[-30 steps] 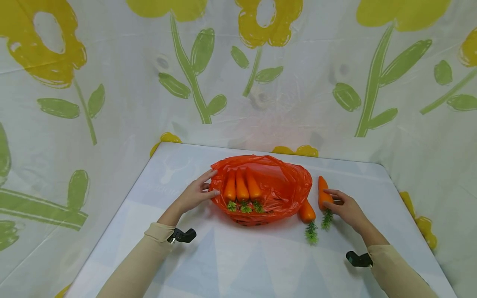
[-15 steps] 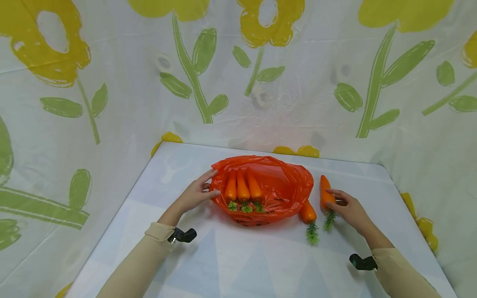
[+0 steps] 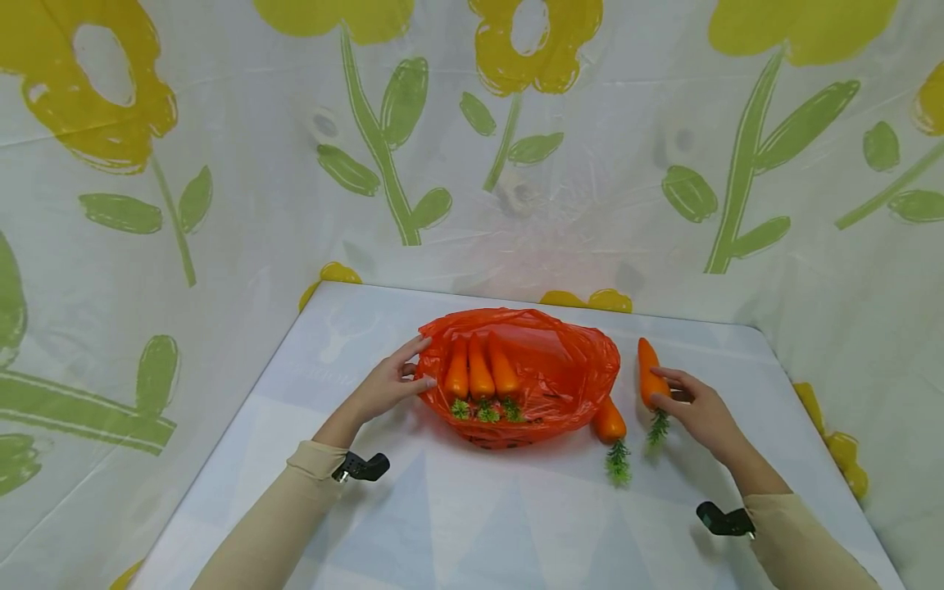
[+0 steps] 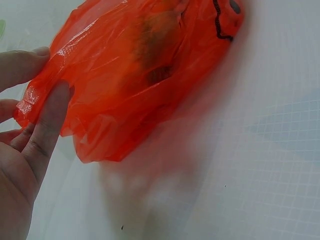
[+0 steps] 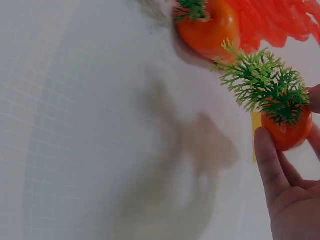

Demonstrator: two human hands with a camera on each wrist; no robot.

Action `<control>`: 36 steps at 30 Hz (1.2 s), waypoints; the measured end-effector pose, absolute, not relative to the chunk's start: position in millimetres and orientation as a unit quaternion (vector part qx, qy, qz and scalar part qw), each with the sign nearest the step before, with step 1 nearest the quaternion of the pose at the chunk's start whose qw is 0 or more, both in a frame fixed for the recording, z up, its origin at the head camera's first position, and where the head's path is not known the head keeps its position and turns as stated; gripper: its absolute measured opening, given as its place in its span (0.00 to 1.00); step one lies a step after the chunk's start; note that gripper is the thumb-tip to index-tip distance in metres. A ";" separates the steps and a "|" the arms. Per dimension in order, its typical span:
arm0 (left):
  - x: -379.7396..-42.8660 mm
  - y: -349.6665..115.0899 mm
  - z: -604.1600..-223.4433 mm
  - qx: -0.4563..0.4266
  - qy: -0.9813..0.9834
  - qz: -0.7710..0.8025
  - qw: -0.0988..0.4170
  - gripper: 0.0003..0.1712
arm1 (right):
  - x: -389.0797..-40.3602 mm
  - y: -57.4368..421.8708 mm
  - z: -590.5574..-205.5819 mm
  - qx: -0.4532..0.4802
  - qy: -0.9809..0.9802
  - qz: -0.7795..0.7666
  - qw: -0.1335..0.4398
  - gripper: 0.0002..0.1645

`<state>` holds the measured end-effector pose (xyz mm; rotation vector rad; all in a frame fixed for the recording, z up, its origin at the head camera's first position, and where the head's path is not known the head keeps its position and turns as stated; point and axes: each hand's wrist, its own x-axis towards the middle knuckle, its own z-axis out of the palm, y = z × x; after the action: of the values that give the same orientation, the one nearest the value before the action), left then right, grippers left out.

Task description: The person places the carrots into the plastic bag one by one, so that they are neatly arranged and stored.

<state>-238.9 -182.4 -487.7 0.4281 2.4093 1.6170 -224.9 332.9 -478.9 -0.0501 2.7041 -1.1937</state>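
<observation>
An orange plastic bag lies with its mouth spread open, and three carrots with short green tufts are side by side in its left part. At its left rim, my left hand pinches the film between thumb and fingers, which the left wrist view shows from close up. My right hand holds another carrot by its thick end, tip pointing away from me. In the right wrist view that carrot's leafy green top sticks out past the fingers.
One more carrot lies by the bag's right side, its tip hidden by the bag and its greens towards me. Everything rests on a pale patterned table. A flower-printed curtain stands behind and at both sides.
My right hand has moved a little to the right and away from the bag, carrying the carrot, whose tip has shifted farther back. The left hand and bag stay put.
</observation>
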 end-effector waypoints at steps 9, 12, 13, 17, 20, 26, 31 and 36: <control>-238.3 -181.2 -487.6 0.144 0.817 0.548 0.105 0.46 | -222.7 332.5 -469.3 -0.020 0.912 -0.401 0.085 0.43; -238.6 -181.3 -488.0 0.144 0.818 0.548 0.105 0.46 | -221.5 331.1 -465.8 -0.028 0.912 -0.401 0.081 0.42; -238.7 -181.5 -488.2 0.144 0.818 0.548 0.105 0.47 | -221.1 330.7 -464.5 -0.031 0.912 -0.401 0.078 0.41; -239.2 -181.6 -488.8 0.143 0.818 0.547 0.106 0.47 | -219.8 329.2 -458.9 -0.039 0.912 -0.402 0.070 0.40; -239.4 -181.0 -488.6 0.142 0.819 0.545 0.107 0.47 | -218.7 328.1 -454.6 -0.041 0.911 -0.404 0.068 0.40; -239.4 -180.1 -487.6 0.143 0.818 0.547 0.105 0.47 | -217.1 326.9 -447.6 -0.050 0.912 -0.402 0.064 0.40; -238.6 -180.0 -486.0 0.146 0.818 0.547 0.105 0.46 | -215.8 324.3 -440.8 -0.059 0.913 -0.400 0.059 0.39; -238.4 -179.0 -485.7 0.143 0.821 0.543 0.105 0.46 | -214.3 322.2 -434.3 -0.070 0.911 -0.403 0.051 0.38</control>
<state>-238.4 -179.0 -485.7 0.4205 2.4200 1.5991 -214.3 322.2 -434.3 -0.2134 2.7715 -1.2272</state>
